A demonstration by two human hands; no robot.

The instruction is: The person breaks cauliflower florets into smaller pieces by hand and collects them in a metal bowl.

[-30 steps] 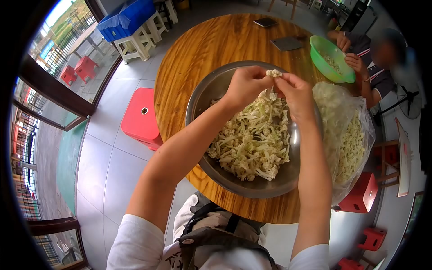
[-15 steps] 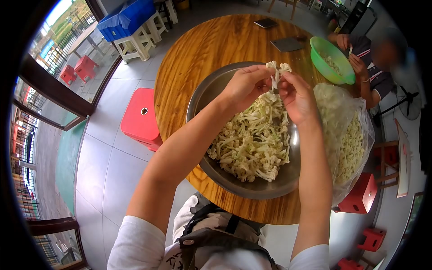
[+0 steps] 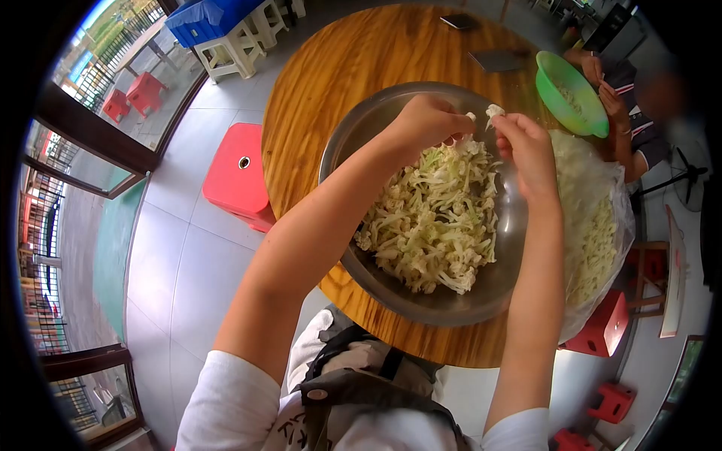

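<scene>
A wide steel bowl holds a heap of cauliflower pieces with pale green stems. Above the heap's far side, my left hand is closed on a cauliflower floret, with only a bit of white showing at its fingertips. My right hand, just to its right, pinches another small cauliflower floret between thumb and fingers. The two florets are apart. Right of the bowl lies a clear plastic bag full of more cauliflower pieces.
The bowl stands on a round wooden table. Beyond the bag is a green basin, where a co-worker's hands hold something small. A dark flat object and a phone lie farther back. A red stool stands left.
One branching cauliflower floret held between both hands is now in two pieces. My hands have moved apart, the right one to the right. The view has shifted slightly.
</scene>
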